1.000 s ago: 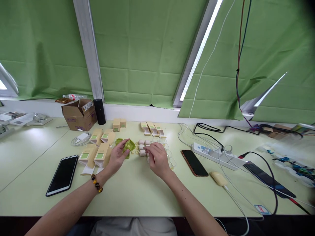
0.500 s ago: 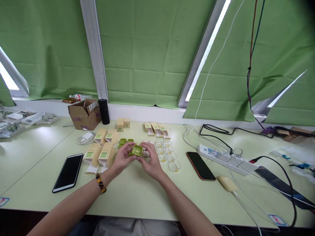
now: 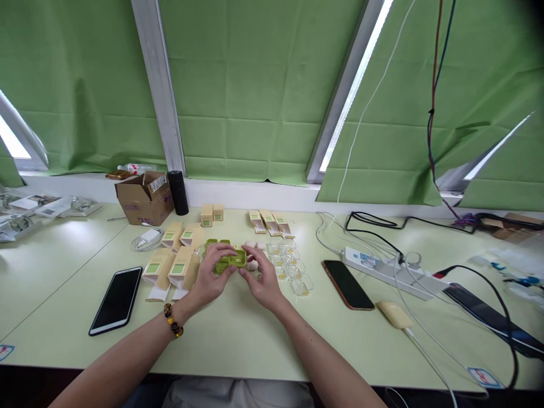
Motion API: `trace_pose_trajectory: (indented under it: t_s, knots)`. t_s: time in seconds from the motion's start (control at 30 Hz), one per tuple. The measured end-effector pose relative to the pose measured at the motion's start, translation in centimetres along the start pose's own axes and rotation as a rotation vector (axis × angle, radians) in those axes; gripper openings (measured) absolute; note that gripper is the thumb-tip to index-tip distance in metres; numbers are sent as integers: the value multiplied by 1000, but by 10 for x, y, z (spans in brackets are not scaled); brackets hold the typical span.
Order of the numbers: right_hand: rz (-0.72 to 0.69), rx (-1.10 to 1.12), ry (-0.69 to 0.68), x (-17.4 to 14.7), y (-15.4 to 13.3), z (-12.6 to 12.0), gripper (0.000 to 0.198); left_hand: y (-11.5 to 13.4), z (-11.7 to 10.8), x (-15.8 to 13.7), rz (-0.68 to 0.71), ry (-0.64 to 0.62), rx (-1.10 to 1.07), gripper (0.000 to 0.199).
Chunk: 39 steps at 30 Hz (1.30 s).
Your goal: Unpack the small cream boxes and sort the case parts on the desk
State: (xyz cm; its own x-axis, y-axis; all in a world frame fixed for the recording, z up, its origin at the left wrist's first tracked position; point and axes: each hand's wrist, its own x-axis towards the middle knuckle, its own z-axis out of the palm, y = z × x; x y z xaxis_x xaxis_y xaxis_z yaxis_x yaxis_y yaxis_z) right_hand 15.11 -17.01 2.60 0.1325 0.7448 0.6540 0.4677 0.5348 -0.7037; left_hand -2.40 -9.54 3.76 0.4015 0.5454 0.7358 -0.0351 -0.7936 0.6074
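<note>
A small green square case (image 3: 240, 259) faces up in front of me, its hollow inside showing. My left hand (image 3: 212, 275) pinches it from the left, thumb below and fingers along the top edge. At its right edge, the fingertips and thumb of my right hand (image 3: 264, 280) are closed around it. More green cases (image 3: 211, 242) lie behind my left hand, partly hidden by it. Small pale rounded pieces (image 3: 252, 264) sit just beyond the right fingers. To the right stand clear plastic cases (image 3: 289, 263) with yellow marks, in rows.
Open beige cartons (image 3: 183, 267) stand left of my hands, and more cartons (image 3: 268, 222) farther back. A white-framed phone (image 3: 117, 300) lies left, another phone (image 3: 347, 285) right. Beyond it are a power strip (image 3: 386, 272) and cables. A cardboard box (image 3: 144, 201) and black cylinder (image 3: 178, 194) stand back left.
The green case has stayed between my hands, tilting slightly. My left fingers have shifted right over its top edge. The view has moved slightly.
</note>
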Motion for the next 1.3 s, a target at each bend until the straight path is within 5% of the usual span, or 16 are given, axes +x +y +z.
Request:
trace_pose_trajectory:
  t_s: [0.33, 0.7, 0.87, 1.1, 1.3]
  knots:
    - [181, 415, -75, -1, 6, 2, 37, -22, 5, -4, -335, 49, -139, 40]
    - [152, 288, -100, 1, 3, 4, 44, -14, 14, 0, -541, -52, -313, 51]
    - [242, 489, -134, 3, 10, 4, 45, -14, 9, -4, -386, 6, -164, 33]
    - [313, 609, -75, 4, 9, 1, 46, -4, -6, -2, 99, -12, 160, 33]
    - [327, 607, -79, 3, 9, 2, 45, -10, 0, -4, 191, 4, 237, 28]
